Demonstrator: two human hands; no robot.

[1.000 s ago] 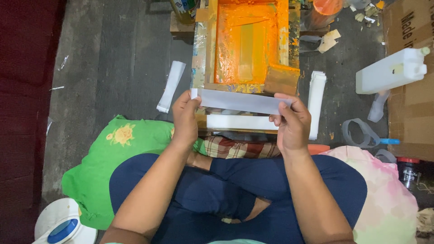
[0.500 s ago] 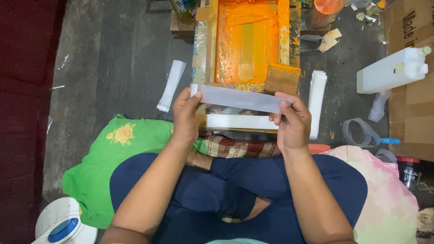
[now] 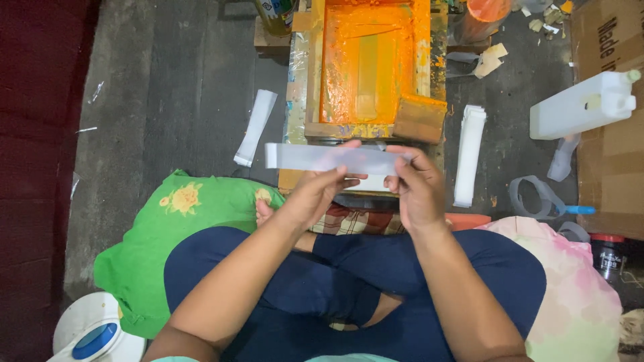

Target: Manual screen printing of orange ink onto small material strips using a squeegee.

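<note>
At the middle of the frame, just below the orange frame, the left hand and the right hand hold a long pale strip level between them. The left hand's fingers pinch it near its middle from beneath, thumb on the near edge; the right hand closes on its right end, fingers curled over the top. The strip's left end juts free past the left hand and stays straight, so it looks light and thin yet with some stiffness, like card or a plastic sleeve. It would likely crease if bent and may be slick; a flat pinch by the edges near both ends seems the soundest grip.

Directly behind the hands sits the wooden printing frame, its mesh coated with wet orange ink, and a wooden squeegee block rests at its lower right corner. A stack of like white strips lies on the floor right of the frame, another few strips lie to its left. Farther right lies a white plastic jug beside a cardboard box. A green cloth lies at lower left by the person's crossed legs.
</note>
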